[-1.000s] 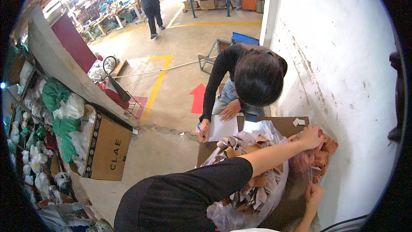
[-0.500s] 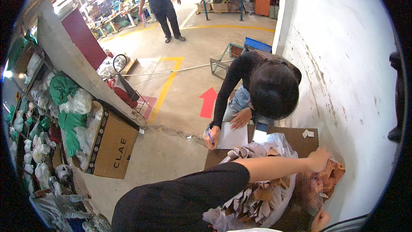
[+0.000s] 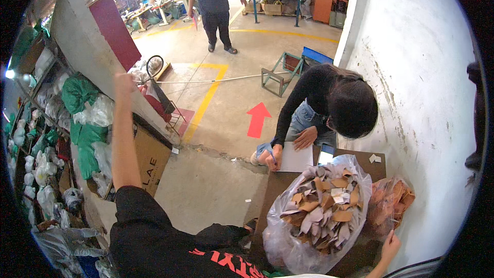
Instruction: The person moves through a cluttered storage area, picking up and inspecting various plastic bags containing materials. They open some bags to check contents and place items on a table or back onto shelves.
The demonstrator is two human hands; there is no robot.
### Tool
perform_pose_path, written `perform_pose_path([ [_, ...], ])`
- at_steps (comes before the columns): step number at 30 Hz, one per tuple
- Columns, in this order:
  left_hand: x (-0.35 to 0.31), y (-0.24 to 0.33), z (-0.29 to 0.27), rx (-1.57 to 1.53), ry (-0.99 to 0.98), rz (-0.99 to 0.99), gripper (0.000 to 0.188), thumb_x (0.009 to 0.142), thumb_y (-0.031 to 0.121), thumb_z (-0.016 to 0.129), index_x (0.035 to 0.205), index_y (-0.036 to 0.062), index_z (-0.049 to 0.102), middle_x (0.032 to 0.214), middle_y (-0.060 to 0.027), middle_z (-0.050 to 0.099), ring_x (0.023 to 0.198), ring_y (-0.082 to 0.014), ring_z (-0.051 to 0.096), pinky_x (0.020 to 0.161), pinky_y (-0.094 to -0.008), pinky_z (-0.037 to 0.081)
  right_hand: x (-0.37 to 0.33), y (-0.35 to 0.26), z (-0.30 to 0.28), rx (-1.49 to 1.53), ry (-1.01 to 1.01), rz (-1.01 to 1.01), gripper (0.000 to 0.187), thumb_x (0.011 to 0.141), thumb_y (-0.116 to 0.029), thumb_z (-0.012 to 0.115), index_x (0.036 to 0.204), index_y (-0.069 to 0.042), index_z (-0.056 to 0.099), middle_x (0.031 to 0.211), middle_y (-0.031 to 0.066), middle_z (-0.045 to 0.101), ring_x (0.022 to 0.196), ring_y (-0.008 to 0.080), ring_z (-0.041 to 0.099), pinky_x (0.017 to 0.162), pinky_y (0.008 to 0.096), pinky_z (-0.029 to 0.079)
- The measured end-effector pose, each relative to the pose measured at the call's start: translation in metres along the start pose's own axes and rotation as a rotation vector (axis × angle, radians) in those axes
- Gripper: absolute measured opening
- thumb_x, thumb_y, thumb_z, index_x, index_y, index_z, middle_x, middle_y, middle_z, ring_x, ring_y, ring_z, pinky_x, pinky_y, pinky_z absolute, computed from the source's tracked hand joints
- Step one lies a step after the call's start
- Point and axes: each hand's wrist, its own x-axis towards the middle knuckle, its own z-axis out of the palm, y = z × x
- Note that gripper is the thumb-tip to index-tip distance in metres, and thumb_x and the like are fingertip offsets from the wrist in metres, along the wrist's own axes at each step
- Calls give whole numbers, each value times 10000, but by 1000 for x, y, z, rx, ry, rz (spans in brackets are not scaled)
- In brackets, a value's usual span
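Note:
My left arm is raised at the left, and my left hand (image 3: 123,82) is in front of the pillar and the maroon panel. Its fingers are too unclear to make out. At the lower right, my right hand (image 3: 390,249) pinches the edge of a clear plastic bag (image 3: 389,203) of orange-brown pieces. Beside that bag, on the brown table (image 3: 274,186), stands a larger open clear plastic bag (image 3: 278,231) full of brown and greyish cut scraps. At the table's far side, a co-worker (image 3: 314,90) bends over a white paper (image 3: 297,158), pen in hand.
A phone (image 3: 326,154) and small white pieces (image 3: 374,158) lie on the table. A white wall (image 3: 417,98) runs along the right. At left are a cardboard box (image 3: 154,162) and bagged goods (image 3: 85,139). Another person (image 3: 212,5) stands farther off, beyond a metal frame (image 3: 278,74).
My left hand has left the orange-brown bag and swung up to the far left, uncovering the large bag of scraps. My right hand stays at the bag's edge. The view has shifted slightly.

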Motion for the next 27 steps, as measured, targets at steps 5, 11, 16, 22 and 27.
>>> perform_pose_path([
  [5,35,-38,-151,-184,308,-335,520,858,43,516,1378,36,529,794,-97,631,481,-170,487,416,-317,375,-6,-10,2,93,46,-68,454,1044,-301,553,736,32,524,617,215,487,561,345,418,573,470,352],
  [11,-96,67,-158,-153,319,155,753,816,-110,350,1529,121,419,738,-38,552,505,-84,434,440,-283,338,-8,7,13,54,96,-37,459,1067,-321,506,818,62,545,767,246,532,700,361,469,685,451,393],
  [16,-189,160,-118,-632,-43,711,327,909,-49,470,1184,80,591,770,-58,565,576,-156,511,491,-308,447,-16,50,18,-176,290,-129,411,1061,-286,492,866,62,588,842,251,584,780,403,523,721,464,427],
  [22,-188,230,-81,-1148,-748,1233,96,949,184,666,877,165,604,753,-67,587,468,-176,517,378,-303,383,-42,-18,12,-339,518,0,323,1044,-235,489,912,41,593,906,203,594,833,351,537,757,426,444],
  [27,-168,220,-72,-985,-932,919,93,920,154,686,875,155,605,784,-61,630,511,-196,564,416,-301,406,-23,-191,-9,-240,716,-75,300,1036,-221,490,923,37,591,913,189,589,841,335,537,761,416,444],
])
